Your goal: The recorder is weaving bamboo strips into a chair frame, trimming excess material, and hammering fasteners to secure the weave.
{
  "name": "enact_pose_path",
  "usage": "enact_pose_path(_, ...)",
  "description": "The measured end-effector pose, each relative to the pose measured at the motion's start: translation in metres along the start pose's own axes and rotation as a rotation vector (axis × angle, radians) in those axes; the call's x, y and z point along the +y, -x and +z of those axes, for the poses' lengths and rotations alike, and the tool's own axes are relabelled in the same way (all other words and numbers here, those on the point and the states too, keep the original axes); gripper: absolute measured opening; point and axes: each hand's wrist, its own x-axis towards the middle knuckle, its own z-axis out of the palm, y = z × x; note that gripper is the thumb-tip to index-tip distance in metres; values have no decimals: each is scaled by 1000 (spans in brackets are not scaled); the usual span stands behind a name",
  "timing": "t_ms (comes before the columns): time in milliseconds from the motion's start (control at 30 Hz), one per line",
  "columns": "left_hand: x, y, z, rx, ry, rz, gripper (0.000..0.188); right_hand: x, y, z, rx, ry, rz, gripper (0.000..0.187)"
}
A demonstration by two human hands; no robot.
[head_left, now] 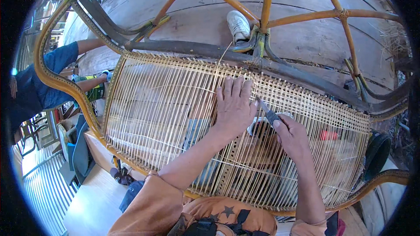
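A rattan furniture frame (42,50) lies across in front of me, strung with long pale cane strands (144,105). Along the far edge and toward the right, crosswise strands form a tight woven grid (302,100); nearer me the strands run mostly one way. My left hand (235,110) rests flat on the cane at the grid's left end, fingers stretched toward the far edge. In my right hand (293,137) is a knife (271,116) with a dark grey handle. Its pointed metal blade reaches the weave just right of my left hand; whether the tip passes between strands, I cannot tell.
Thick rattan poles (302,17) rise beyond the panel, above a wooden floor (192,22). A white shoe (238,25) is on that floor behind the frame. At the left, a person in dark blue clothing (48,72) is close to the frame, near a blue chair (81,148).
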Motion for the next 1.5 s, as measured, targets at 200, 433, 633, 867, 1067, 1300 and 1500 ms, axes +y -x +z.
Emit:
enact_pose_path(200, 1, 1, 2, 3, 18, 5, 58, -12, 8, 4, 90, 258, -143, 29)
enact_pose_path(433, 1, 2, 4, 13, 32, -10, 63, 4, 11, -8, 93, -24, 6, 32)
enact_pose_path(633, 3, 1, 5, 57, 25, -28, 62, 4, -1, -11, 13, -226, 116, 35)
enact_pose_path(867, 4, -1, 4, 71, 26, -33, 56, -11, -3, -1, -42, -246, 200, 30)
enact_pose_path(1067, 7, 1, -11, 81, 51, 38, 54, -2, 15, -4, 37, -342, 151, 32)
enact_pose_path(1300, 79, 74, -79, -865, 511, 568, 67, 12, 112, -51, -350, 152, 43, 35)
enact_pose_path(1500, 101, 78, -51, -764, 876, 114, 41, 85, 215, -63, 842, -311, 27, 24)
